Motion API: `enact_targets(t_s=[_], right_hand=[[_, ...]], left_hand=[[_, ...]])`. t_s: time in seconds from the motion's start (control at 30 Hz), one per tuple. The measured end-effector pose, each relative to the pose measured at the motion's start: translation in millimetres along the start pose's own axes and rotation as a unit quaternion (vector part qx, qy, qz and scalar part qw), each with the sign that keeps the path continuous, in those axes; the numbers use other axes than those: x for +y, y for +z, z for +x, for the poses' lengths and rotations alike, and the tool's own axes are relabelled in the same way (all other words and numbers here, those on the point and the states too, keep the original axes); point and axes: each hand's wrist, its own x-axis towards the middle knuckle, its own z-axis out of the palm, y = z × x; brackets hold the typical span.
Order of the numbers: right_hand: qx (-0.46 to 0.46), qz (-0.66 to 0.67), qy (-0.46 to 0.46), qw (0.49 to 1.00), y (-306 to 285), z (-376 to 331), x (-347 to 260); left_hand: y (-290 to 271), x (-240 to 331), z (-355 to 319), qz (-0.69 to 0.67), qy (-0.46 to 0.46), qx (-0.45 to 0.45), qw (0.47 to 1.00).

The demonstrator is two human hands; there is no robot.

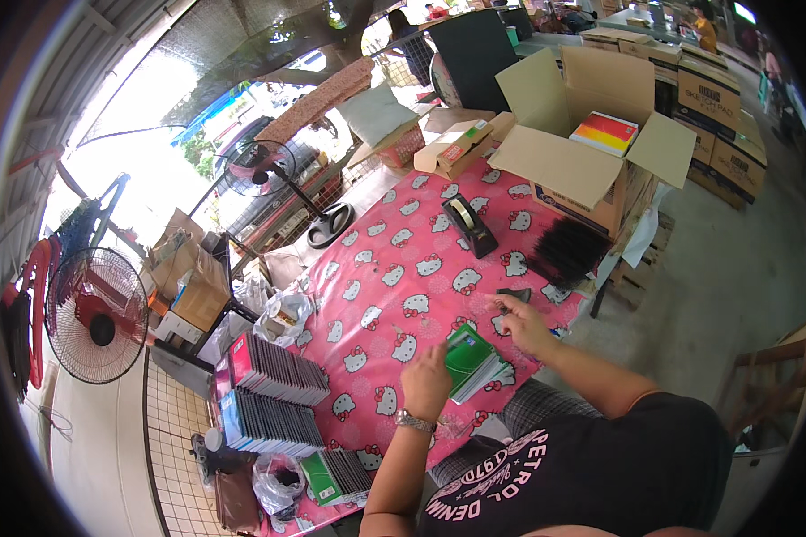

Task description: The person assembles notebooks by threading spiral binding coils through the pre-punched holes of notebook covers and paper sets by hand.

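A small stack of green-covered notebooks lies on the pink cloth in front of me, its white page edges facing my body. My left hand, with a metal watch at the wrist, grips the stack's left side with curled fingers. To the right of the stack is my right hand, thumb and fingers apart and nothing visible between them. Just beyond its fingertips lies a small dark object whose kind I cannot make out. A black tape dispenser stands farther off on the table.
Rows of red, blue and green notebooks line the table's left side. A black bristly bundle lies at right, before an open carton holding a red-yellow book. Two fans stand leftward; stacked cartons rise behind.
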Motion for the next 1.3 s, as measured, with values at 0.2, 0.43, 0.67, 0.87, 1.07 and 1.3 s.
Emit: enact_targets(t_s=[0.2,0.43,0.67,0.87,1.07,1.3], right_hand=[[0.008,-0.071,-0.074,0.995,77.9,-42.5,29.7],[-0.073,-0.063,-0.05,0.994,22.7,-8.1,-15.6],[-0.185,-0.193,-0.265,0.927,12.6,13.6,-14.7],[-0.165,-0.243,-0.299,0.908,12.4,16.0,-16.8],[-0.171,-0.195,-0.297,0.919,11.7,12.0,-19.0],[-0.172,-0.313,-0.186,0.915,8.6,1.2,-22.7]], left_hand=[[21.8,10.6,5.0,0.011,-0.015,0.093,0.995],[19.4,-4.7,7.2,-0.043,0.015,0.102,0.994],[16.0,-7.1,0.0,-0.069,0.051,0.108,0.99],[15.0,1.5,-1.0,-0.08,0.045,0.134,0.987],[8.1,-0.5,-0.9,-0.063,0.046,0.115,0.99],[24.8,7.8,9.9,-0.091,0.047,0.102,0.989]])
